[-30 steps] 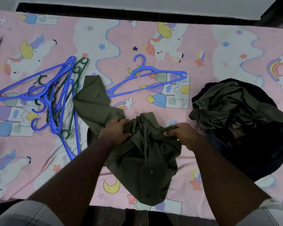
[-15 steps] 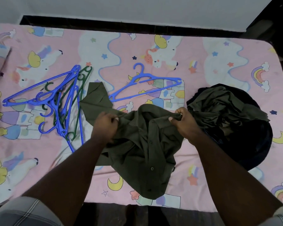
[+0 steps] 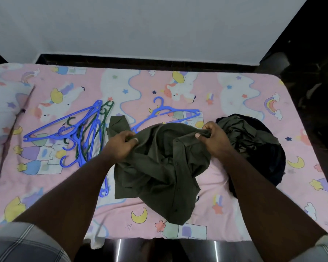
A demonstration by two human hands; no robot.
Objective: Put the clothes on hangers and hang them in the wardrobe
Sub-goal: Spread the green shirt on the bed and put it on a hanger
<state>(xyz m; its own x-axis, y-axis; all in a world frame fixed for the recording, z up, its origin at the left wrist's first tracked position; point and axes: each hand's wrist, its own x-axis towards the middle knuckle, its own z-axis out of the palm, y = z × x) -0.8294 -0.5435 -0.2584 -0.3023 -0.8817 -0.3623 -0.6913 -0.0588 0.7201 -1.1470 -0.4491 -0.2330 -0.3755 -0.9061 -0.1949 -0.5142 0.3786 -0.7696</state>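
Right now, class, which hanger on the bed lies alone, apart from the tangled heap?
The single blue hanger just beyond the olive shirt, hook pointing away. All others, blue and green, lie piled together off to the left.

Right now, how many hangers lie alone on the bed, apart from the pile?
1. A single blue hanger lies beyond the green shirt, which hides part of it. The other hangers are tangled in a pile at left; more may be hidden under the clothes.
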